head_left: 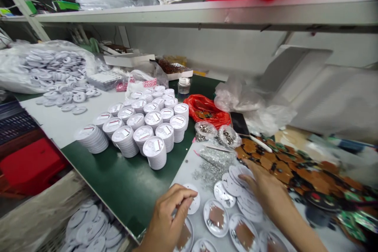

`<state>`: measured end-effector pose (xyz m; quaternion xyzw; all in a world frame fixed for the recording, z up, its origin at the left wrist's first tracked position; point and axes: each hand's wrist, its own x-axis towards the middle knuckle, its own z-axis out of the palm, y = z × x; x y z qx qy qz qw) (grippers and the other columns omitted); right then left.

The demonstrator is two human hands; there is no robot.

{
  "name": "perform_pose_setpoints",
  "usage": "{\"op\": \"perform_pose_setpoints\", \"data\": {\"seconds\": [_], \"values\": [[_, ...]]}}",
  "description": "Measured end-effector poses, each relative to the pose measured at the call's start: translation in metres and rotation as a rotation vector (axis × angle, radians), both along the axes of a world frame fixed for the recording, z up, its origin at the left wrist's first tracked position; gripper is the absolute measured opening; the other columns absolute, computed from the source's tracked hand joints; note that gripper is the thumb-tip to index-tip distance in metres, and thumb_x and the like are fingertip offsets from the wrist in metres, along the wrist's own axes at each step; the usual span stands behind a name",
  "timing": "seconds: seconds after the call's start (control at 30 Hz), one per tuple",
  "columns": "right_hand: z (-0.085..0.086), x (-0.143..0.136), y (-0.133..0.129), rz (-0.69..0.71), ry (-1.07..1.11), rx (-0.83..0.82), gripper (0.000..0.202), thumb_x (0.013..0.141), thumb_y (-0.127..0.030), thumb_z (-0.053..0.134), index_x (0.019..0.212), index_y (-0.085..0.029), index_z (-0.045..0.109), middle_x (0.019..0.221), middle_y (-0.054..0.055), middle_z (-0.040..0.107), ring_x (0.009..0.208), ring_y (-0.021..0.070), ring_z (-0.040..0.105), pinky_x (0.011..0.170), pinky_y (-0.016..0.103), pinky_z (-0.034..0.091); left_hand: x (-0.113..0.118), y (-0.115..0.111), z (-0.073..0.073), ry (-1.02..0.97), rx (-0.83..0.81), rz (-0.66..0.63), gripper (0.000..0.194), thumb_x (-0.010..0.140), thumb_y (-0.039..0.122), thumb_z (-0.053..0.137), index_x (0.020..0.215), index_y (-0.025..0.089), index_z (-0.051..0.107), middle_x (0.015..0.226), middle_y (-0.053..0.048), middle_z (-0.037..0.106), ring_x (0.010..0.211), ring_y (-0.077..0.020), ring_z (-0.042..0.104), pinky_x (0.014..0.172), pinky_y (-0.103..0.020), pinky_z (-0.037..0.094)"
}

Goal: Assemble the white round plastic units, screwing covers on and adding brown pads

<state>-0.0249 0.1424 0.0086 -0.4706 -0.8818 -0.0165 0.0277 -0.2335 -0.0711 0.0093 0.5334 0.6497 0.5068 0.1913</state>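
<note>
My left hand (169, 216) is at the lower middle, thumb and index finger pressed together in a pinch. What they hold, if anything, is too small or hidden. Just beside its fingertips is a white round plastic piece (194, 204). My right hand (264, 185) reaches over a heap of white plastic discs (248, 204), its thumb and fingers closed about the edge of an upper disc (240, 172). Between the hands lie white round cases with brown boards, one case (216, 218) in plain sight. A pile of small silvery screws (211, 161) spreads beyond them.
Stacked white round cases (153, 147) stand on the green mat (118, 183). Brown circuit boards (274, 161) cover the right side. A red bag (206, 110) and small bags of metal parts (228, 137) lie behind. A shelf (177, 15) runs overhead.
</note>
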Motion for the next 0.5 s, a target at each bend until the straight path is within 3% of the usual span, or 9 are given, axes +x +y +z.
{"op": "perform_pose_setpoints", "data": {"seconds": [0.13, 0.27, 0.4, 0.5], "values": [[-0.007, 0.001, 0.005, -0.038, -0.054, -0.002, 0.029, 0.092, -0.019, 0.055, 0.116, -0.018, 0.070, 0.076, 0.011, 0.077, 0.068, 0.0283, 0.075, 0.056, 0.032, 0.052, 0.000, 0.000, -0.003, -0.022, -0.048, -0.004, 0.021, 0.101, 0.024, 0.051, 0.103, 0.023, 0.073, 0.095, -0.004, 0.072, 0.086, -0.0159, 0.070, 0.076, -0.021, 0.051], [-0.006, 0.002, 0.001, -0.061, -0.067, 0.063, 0.034, 0.093, -0.010, 0.047, 0.115, -0.020, 0.071, 0.070, 0.010, 0.076, 0.065, 0.0289, 0.074, 0.057, 0.033, 0.050, 0.000, 0.000, -0.004, -0.045, -0.053, -0.010, 0.021, 0.100, 0.025, 0.052, 0.101, 0.022, 0.073, 0.094, -0.004, 0.072, 0.084, -0.0158, 0.069, 0.073, -0.021, 0.050], [0.008, 0.008, -0.010, -0.094, -0.028, 0.173, 0.042, 0.097, -0.009, 0.038, 0.127, -0.018, 0.067, 0.093, 0.013, 0.079, 0.078, 0.0308, 0.076, 0.063, 0.037, 0.053, 0.000, 0.001, -0.003, -0.077, -0.068, -0.017, 0.022, 0.101, 0.026, 0.051, 0.102, 0.022, 0.073, 0.094, -0.004, 0.072, 0.085, -0.0159, 0.068, 0.074, -0.022, 0.049], [0.023, 0.011, -0.027, -0.007, 0.200, 0.367, 0.037, 0.103, -0.021, 0.039, 0.126, -0.017, 0.067, 0.107, 0.015, 0.077, 0.093, 0.0311, 0.075, 0.079, 0.041, 0.055, 0.004, 0.005, 0.003, -0.125, -0.061, 0.000, 0.022, 0.100, 0.026, 0.052, 0.105, 0.023, 0.073, 0.097, -0.005, 0.071, 0.088, -0.0167, 0.067, 0.077, -0.023, 0.049]]}}
